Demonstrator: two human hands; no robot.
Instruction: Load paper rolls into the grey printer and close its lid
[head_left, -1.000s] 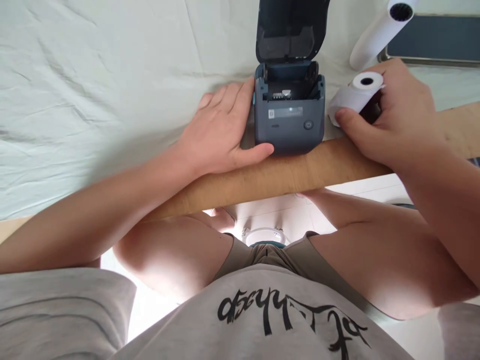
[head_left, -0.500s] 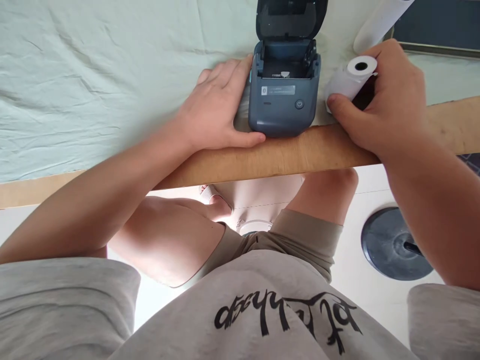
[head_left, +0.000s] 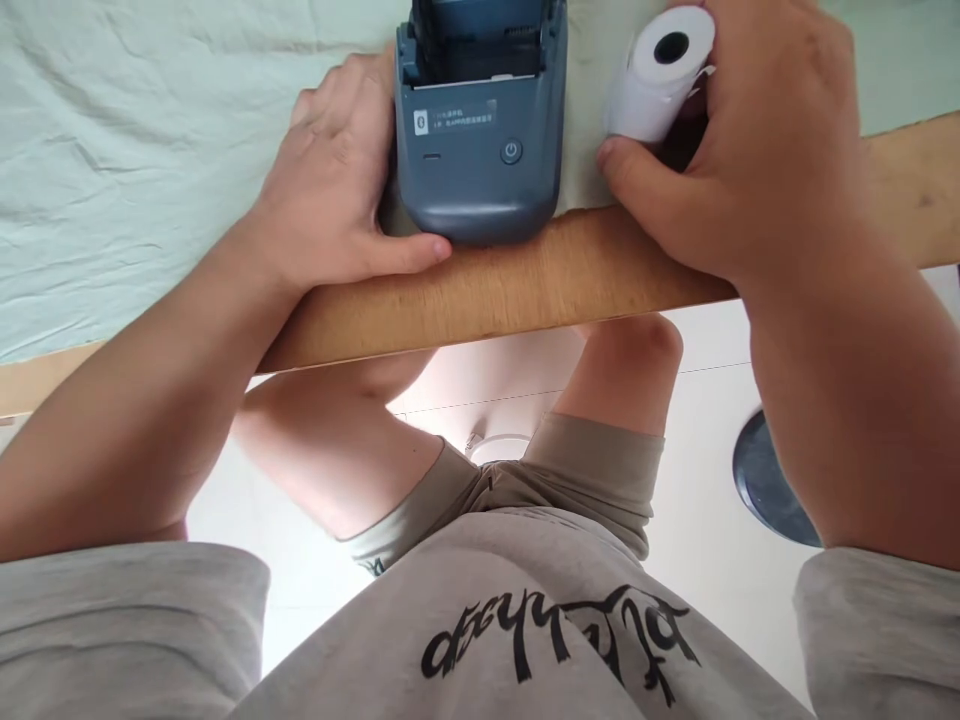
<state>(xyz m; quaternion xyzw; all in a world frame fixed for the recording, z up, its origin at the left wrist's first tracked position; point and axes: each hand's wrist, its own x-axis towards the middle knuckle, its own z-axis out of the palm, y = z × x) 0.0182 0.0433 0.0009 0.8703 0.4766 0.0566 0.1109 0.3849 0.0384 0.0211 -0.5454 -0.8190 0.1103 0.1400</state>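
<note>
A dark blue-grey printer [head_left: 480, 170] stands near the table's front edge, its paper compartment open at the top of the view. My left hand [head_left: 337, 170] rests along the printer's left side, fingers stretched, with the thumb at its lower front corner. To the right of the printer, my right hand [head_left: 750, 150] holds a white paper roll [head_left: 652, 85] between thumb and fingers. The roll is tilted, its dark core hole facing up, and a small loose paper edge sticks out by my hand.
A pale green cloth [head_left: 150, 130] covers the table, with a bare wooden front edge [head_left: 480, 290]. My legs are under that edge. A round black base [head_left: 772, 485] stands on the floor at the right.
The printer and both hands appear larger and further left in view. The printer's raised lid, the second white roll and the dark flat object have left the view. Both hands keep their contacts.
</note>
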